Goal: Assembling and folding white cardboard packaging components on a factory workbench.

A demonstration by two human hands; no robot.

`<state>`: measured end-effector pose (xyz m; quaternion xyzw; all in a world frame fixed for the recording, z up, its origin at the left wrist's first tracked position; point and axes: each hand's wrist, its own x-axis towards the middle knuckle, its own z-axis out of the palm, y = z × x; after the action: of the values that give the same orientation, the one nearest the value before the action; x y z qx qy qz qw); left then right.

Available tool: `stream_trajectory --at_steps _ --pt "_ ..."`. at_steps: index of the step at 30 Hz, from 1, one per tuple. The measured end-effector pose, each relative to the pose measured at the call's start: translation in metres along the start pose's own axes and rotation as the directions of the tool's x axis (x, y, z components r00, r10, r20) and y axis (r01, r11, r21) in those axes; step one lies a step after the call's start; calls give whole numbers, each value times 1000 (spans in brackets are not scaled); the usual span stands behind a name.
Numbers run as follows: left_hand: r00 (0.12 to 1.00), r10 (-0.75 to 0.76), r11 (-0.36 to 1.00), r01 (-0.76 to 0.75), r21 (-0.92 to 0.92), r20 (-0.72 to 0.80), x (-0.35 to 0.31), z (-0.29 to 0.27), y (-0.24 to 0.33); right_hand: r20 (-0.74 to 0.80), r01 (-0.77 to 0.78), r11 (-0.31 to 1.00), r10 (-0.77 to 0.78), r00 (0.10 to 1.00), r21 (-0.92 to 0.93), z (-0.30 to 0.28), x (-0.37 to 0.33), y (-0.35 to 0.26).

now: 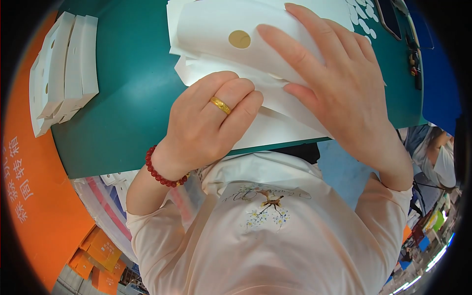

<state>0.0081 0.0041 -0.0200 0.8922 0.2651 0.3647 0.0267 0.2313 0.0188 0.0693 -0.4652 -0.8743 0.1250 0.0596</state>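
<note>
A white card box blank [206, 29] with one round hole lies on top of more white card sheets [275, 125] on the green table mat. My left hand [214, 115] is closed at the near left side of the blank, its fingers curled in and the tips hidden. Whatever they hold, if anything, does not show. My right hand [339, 73] reaches over the right part of the blank with fingers spread and thumb apart. Its fingertips are over or against the white card; exact contact is hard to tell.
Folded white boxes [66, 71] are stacked at the left edge of the green mat [128, 98], beside an orange carton [29, 172]. Small white oval cut-outs [364, 22] lie at the far right, near a dark phone [388, 18]. A blue surface [442, 64] adjoins the right side.
</note>
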Motion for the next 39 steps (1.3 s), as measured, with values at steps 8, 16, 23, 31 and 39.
stream_trajectory --at_steps 8,16,23,31,39 --pt "998 27 999 -28 -20 -55 2 1 -4 -7 153 988 -153 988 -12 15 2 14" --pt "996 -63 998 63 4 57 17 -13 6 -288 163 984 -135 948 75 33 -2 9" --pt "980 -150 988 154 -14 133 23 -16 11 -277 86 996 -73 958 33 32 1 1" --pt "970 -188 981 176 86 158 25 -18 15 -34 6 995 -3 999 98 -2 23 5" --pt "916 -288 956 290 32 278 57 -30 2 199 -62 958 5 980 281 -13 35 21"
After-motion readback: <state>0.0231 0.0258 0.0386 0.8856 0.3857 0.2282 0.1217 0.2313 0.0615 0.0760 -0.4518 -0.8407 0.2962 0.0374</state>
